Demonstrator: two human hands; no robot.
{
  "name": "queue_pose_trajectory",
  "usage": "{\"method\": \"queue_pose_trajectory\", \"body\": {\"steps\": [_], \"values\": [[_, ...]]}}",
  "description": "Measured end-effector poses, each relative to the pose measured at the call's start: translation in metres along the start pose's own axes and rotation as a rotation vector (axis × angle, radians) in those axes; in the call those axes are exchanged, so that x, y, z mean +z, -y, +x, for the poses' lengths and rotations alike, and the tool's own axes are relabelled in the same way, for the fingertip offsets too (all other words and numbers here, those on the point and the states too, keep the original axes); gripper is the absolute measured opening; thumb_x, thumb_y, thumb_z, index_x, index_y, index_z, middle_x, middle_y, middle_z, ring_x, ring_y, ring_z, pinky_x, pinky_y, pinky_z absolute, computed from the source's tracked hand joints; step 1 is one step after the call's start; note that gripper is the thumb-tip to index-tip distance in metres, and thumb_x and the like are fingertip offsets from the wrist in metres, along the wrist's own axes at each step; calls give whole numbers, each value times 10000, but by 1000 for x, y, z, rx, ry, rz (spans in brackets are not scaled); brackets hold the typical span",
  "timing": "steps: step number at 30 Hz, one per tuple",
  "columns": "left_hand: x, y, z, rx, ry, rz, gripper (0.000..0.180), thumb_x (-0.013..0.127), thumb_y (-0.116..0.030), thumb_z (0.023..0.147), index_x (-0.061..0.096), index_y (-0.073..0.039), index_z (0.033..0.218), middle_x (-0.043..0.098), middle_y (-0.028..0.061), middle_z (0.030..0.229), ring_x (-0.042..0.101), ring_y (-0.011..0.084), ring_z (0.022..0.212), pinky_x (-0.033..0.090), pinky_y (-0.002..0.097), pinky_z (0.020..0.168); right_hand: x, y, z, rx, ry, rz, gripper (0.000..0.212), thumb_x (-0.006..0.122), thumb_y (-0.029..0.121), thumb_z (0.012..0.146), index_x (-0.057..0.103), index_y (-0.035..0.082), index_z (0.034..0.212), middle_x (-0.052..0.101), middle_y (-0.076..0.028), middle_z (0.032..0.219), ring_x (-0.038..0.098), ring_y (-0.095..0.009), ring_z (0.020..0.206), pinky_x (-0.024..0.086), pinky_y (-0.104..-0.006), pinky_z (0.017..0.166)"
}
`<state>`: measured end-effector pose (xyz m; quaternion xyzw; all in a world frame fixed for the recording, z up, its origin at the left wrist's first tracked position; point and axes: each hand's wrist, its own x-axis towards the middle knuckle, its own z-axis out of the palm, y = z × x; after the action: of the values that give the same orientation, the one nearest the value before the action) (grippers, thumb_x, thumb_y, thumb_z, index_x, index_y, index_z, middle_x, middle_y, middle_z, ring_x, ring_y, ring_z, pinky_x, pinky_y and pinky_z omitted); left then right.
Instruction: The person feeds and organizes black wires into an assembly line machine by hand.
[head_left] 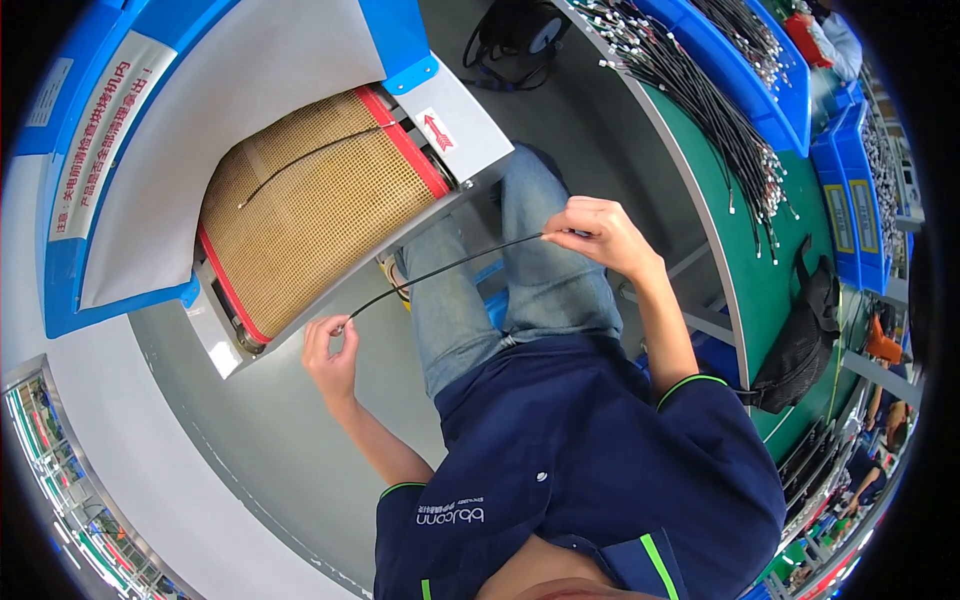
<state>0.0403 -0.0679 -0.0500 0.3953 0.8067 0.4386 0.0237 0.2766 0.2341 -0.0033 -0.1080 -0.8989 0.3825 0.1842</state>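
Note:
A thin black cable (440, 268) is stretched in a slight arc between my two hands, above my lap. My left hand (330, 350) pinches its left end, near the front edge of the conveyor. At the other end, my right hand (598, 232) closes thumb and fingers on the cable; its tip is hidden in the grip. Another dark cable (310, 158) with small light ends lies across the tan mesh conveyor belt (290, 250), apart from both hands.
A blue machine with a grey curtain (250, 80) covers the belt's far side. On the right, a green-topped table (700, 130) carries a bundle of black cables (715, 130), blue bins (840, 210) and a black bag (800, 350). A cable reel (520, 35) stands on the floor.

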Motion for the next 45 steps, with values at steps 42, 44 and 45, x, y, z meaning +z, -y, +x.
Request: {"method": "queue_pose_trajectory", "body": {"steps": [42, 44, 45], "values": [[-4, -102, 38, -42, 107, 12, 194, 559, -5, 858, 623, -31, 1040, 529, 116, 1164, 503, 280, 1121, 402, 378, 962, -250, 47, -31, 711, -798, -888, 190, 703, 126, 751, 639, 55, 915, 590, -117, 1004, 529, -303, 953, 434, -393, 852], [1, -111, 33, -38, 125, 13, 193, 557, -4, 859, 623, -32, 1038, 526, 113, 1173, 499, 280, 1124, 402, 382, 959, -255, 51, -35, 700, -796, -907, 185, 706, 123, 747, 635, 56, 905, 590, -116, 994, 528, -303, 946, 435, -392, 843], [1, -114, 31, -34, 125, 11, 193, 557, -4, 859, 623, -32, 1038, 526, 113, 1173, 499, 280, 1124, 402, 382, 959, -256, 55, -35, 689, -826, -910, 187, 712, 119, 742, 635, 56, 900, 589, -116, 974, 529, -303, 935, 435, -391, 837]]}}
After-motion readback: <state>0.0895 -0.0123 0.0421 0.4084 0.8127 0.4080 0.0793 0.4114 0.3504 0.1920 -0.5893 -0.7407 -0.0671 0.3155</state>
